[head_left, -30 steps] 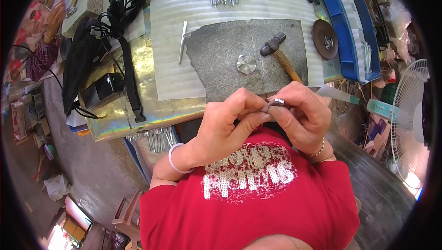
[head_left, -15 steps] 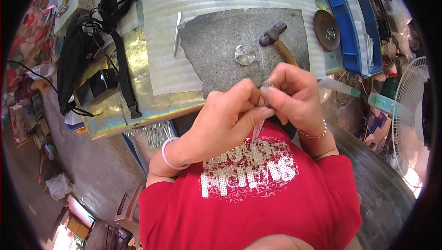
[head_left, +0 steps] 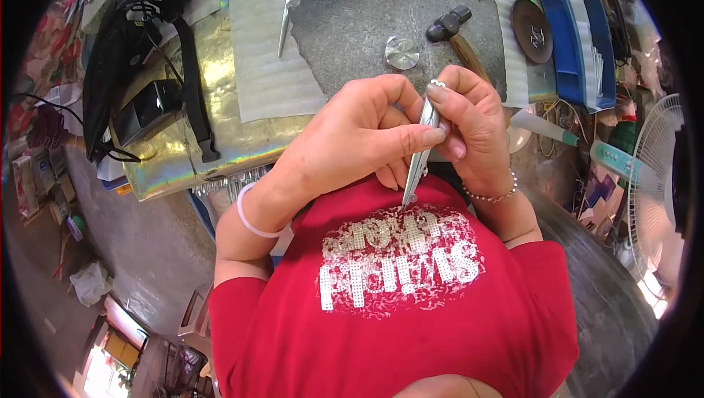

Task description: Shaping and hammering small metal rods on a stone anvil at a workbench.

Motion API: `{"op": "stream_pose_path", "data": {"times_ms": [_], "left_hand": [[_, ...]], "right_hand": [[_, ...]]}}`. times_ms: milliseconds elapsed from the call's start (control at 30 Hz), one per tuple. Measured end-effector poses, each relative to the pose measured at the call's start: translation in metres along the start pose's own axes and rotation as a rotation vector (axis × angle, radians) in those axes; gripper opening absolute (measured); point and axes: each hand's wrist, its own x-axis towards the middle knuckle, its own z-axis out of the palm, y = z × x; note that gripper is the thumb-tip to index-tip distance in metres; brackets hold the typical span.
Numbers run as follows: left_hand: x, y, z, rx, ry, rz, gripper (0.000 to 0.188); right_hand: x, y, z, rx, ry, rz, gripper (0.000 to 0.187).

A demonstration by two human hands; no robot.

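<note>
Above my red shirt, my left hand point(head_left: 367, 134) pinches a slim, tapered silver metal tool point(head_left: 417, 166) between thumb and fingers. It appears to have two legs lying together, with a small round fitting near its lower pointed end. The fingers of my right hand point(head_left: 469, 116) close on its upper end, partly hiding it. Beyond my hands lies a grey stone slab point(head_left: 337, 31). On it rest a round shiny metal block point(head_left: 402, 53) and a hammer point(head_left: 449, 25) with a wooden handle. A similar slim silver piece point(head_left: 285, 23) lies left of the slab.
A brown round dish point(head_left: 525, 24) with small metal parts stands right of the slab, beside a blue tray point(head_left: 570, 68). A black bag point(head_left: 110, 83) with straps and a black box point(head_left: 149, 111) sit at the left. A fan point(head_left: 656, 178) stands at the far right.
The view has shifted, so the table's things sit higher in the picture. The tool has turned and shows its broad side; before, it looked thin and mostly hidden. Both hands still grip it.
</note>
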Motion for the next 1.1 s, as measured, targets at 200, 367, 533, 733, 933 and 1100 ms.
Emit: {"op": "stream_pose_path", "data": {"times_ms": [200, 367, 533, 733, 933, 1100], "left_hand": [[0.0, 0.009, 0.001, 0.102, -0.079, -0.03, 0.022], [0.0, 0.013, 0.005, -0.02, -0.156, -0.061, 0.02], [0.001, 0.014, 0.007, 0.029, -0.211, -0.055, 0.02], [0.006, 0.02, 0.008, 0.079, -0.205, -0.11, 0.021], [0.016, 0.024, 0.007, 0.047, -0.177, -0.14, 0.022], [0.026, 0.036, 0.005, 0.115, -0.197, -0.148, 0.023]], "right_hand": [[-0.013, 0.006, 0.002, 0.093, 0.051, -0.078, 0.014], [-0.023, 0.006, 0.005, 0.128, 0.058, -0.155, 0.013], [-0.027, 0.009, 0.003, 0.041, 0.071, -0.298, 0.012], [-0.026, 0.009, 0.001, 0.094, 0.081, -0.237, 0.011], [-0.017, 0.002, -0.001, 0.167, 0.1, -0.182, 0.014], [-0.012, 0.002, -0.001, 0.143, 0.153, -0.243, 0.012]]}}
